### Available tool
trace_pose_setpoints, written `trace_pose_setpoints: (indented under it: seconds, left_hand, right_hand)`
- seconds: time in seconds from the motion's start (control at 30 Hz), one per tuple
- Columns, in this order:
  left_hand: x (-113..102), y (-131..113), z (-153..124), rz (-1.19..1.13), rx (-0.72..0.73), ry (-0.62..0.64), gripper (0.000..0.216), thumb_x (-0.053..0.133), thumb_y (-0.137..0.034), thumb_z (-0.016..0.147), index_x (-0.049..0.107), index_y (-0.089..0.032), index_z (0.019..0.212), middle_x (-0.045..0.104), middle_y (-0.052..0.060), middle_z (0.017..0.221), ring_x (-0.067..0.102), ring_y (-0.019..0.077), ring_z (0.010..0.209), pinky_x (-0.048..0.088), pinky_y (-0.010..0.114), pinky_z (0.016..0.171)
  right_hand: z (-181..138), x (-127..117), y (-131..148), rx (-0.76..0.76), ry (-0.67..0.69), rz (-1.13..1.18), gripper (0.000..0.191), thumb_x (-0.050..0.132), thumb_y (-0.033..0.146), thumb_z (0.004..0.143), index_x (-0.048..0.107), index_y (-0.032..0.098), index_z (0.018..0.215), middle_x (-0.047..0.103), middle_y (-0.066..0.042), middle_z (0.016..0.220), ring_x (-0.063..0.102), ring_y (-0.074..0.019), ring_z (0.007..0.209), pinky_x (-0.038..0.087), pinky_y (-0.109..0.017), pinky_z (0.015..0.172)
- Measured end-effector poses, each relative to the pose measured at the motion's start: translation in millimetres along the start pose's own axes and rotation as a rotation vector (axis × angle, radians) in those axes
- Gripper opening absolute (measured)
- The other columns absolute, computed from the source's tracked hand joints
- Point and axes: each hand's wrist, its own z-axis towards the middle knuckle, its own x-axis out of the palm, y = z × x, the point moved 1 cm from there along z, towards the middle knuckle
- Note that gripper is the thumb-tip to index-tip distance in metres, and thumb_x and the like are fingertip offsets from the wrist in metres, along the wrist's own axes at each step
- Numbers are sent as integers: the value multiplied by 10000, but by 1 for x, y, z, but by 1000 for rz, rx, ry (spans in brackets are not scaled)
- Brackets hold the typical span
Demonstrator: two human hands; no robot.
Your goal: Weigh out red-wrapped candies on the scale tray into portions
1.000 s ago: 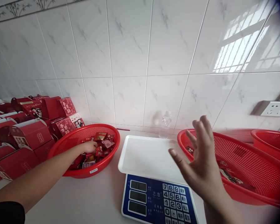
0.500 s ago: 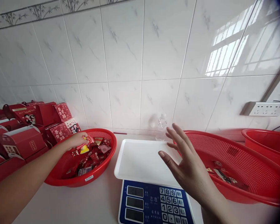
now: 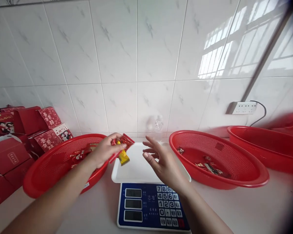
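My left hand (image 3: 104,152) is closed round a bunch of red and yellow candy packets (image 3: 121,149), held over the left edge of the white scale tray (image 3: 136,169). My right hand (image 3: 162,161) hovers open above the tray's right half, fingers spread, holding nothing. The tray sits on a blue electronic scale (image 3: 150,204) with a keypad and three displays. To the left stands a red mesh basket (image 3: 48,172) with more wrapped candies in it.
A second red basket (image 3: 234,177) to the right of the scale holds a few packets, with a third red basket (image 3: 266,148) behind it. Red gift boxes (image 3: 12,143) are stacked at the far left. A clear bottle (image 3: 158,125) stands by the tiled wall, near a power strip (image 3: 243,107).
My left hand lifted packets out of the left basket and carried them right, over the scale tray. My right hand moved left and lower, towards the tray. The view shifted to the right.
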Motion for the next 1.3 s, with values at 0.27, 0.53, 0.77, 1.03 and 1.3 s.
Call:
trace_pose_setpoints:
  seconds: [0.27,0.53,0.77,1.03,1.3]
  left_hand:
    - [65,25,-8,-23,199,123,175,688,-306,736,626,-235,884,607,27,837,588,166,775,472,244,672]
    - [48,34,2,-312,73,-25,277,746,-323,673,609,-251,903,543,-37,793,539,87,676,445,193,629]
    - [39,42,6,-536,-98,-23,458,791,-342,607,563,-239,990,577,-28,796,582,106,643,477,233,581]
    - [40,49,8,-747,-211,-31,407,778,-275,619,561,-221,959,606,-26,769,586,88,603,471,201,530]
    - [52,48,0,-644,-93,-123,456,782,-355,640,532,-219,998,581,-38,724,571,97,609,460,212,561]
  right_hand:
    - [6,-4,-14,134,-4,29,310,512,275,864,570,210,1161,712,-50,955,663,-167,821,529,-337,768]
    - [20,-24,-41,170,-195,-153,317,466,267,860,573,212,1154,712,-38,868,659,-165,688,536,-318,656]
    - [20,-21,-51,166,-95,-376,430,475,309,878,491,201,1295,678,-114,1080,643,-248,982,524,-435,821]
    - [10,-18,-27,-199,-463,-585,723,522,361,881,122,264,1475,88,-145,1549,127,-374,1391,317,-618,1011]
    - [-2,-1,-2,-290,148,-283,485,559,396,873,442,239,1316,667,-92,1070,651,-206,904,563,-343,738]
